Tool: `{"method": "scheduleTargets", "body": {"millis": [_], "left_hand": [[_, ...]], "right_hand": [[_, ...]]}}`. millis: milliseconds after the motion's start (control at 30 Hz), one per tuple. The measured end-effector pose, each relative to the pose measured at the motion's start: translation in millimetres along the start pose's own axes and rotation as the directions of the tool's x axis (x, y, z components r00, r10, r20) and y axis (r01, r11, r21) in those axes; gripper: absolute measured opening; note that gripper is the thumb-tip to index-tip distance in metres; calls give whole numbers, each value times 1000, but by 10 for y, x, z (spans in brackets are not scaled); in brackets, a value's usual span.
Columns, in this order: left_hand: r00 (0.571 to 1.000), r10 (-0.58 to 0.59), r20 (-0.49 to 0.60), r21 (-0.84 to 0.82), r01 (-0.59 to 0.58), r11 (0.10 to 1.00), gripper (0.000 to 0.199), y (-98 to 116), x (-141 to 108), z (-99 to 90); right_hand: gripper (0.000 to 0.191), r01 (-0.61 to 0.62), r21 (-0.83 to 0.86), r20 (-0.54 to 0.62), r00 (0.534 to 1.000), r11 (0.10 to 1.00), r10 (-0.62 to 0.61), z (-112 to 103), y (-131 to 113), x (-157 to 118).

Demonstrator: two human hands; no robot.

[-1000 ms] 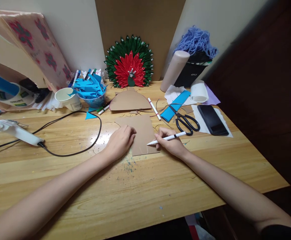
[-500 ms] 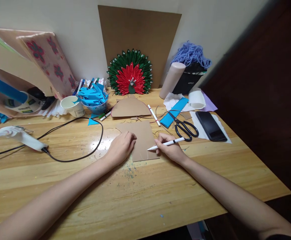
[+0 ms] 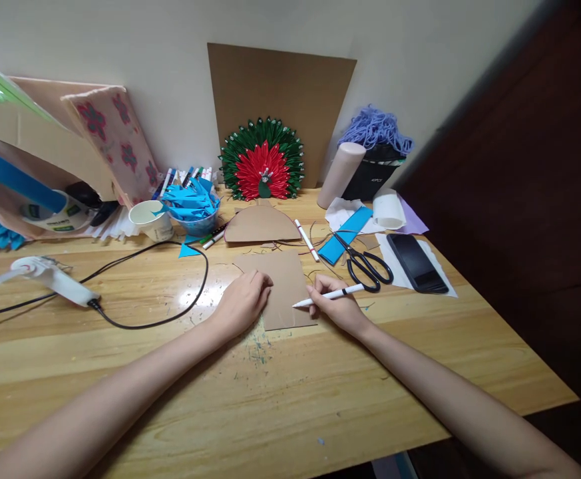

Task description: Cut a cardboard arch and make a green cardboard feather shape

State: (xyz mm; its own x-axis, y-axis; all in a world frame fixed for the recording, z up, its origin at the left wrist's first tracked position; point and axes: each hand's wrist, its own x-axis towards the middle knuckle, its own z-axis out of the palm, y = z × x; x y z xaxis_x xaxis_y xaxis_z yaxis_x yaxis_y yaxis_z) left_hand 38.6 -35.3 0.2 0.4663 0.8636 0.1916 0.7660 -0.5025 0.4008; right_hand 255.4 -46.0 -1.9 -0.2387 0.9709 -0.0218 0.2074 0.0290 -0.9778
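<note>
In my right hand (image 3: 339,303) is a white marker (image 3: 343,292) with a black band, pinched between closed fingers. Its tip points left, at or just above the brown piece of cardboard (image 3: 285,286) on the table; whether it touches I cannot tell. A faint pale line shows near the cardboard's lower edge. My left hand (image 3: 244,299) rests on the left part of this cardboard, fingers curled together and pressing it down, fingertips hidden. Beyond it lies a half-round cardboard piece (image 3: 263,225) with a purple outlined edge. Black-handled scissors (image 3: 370,269) lie right of my right hand.
A red and green peacock craft (image 3: 263,159) stands against a cardboard sheet (image 3: 283,86). Leftward are a glue gun (image 3: 55,279) with its looping cord, a paper cup (image 3: 151,221) and a bowl of blue scraps (image 3: 193,203). A phone (image 3: 416,263) lies rightward.
The camera view has tilted up a little, so the things on the table sit lower in the picture. Both hands and the marker stay almost in place on the cardboard.
</note>
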Motion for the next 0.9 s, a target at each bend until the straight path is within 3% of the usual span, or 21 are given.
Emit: {"method": "scheduleTargets", "body": {"millis": [300, 433, 567, 733, 900], "left_hand": [[1000, 2, -19, -11, -2, 1000, 15, -9, -7, 21], [1000, 9, -12, 1, -9, 1000, 16, -13, -5, 24], [1000, 6, -2, 8, -6, 1000, 17, -11, -2, 20], [1000, -6, 10, -1, 6, 1000, 16, -18, -2, 28], [1000, -10, 5, 0, 10, 1000, 16, -25, -3, 40]], "right_hand": [[34, 14, 61, -17, 1000, 998, -13, 19, -9, 16], [26, 3, 102, -30, 1000, 995, 0, 21, -32, 29], [20, 32, 29, 7, 999, 999, -32, 28, -65, 12], [13, 6, 13, 169, 986, 1000, -8, 74, -50, -72], [13, 34, -148, 165, 986, 988, -9, 96, -9, -92]]}}
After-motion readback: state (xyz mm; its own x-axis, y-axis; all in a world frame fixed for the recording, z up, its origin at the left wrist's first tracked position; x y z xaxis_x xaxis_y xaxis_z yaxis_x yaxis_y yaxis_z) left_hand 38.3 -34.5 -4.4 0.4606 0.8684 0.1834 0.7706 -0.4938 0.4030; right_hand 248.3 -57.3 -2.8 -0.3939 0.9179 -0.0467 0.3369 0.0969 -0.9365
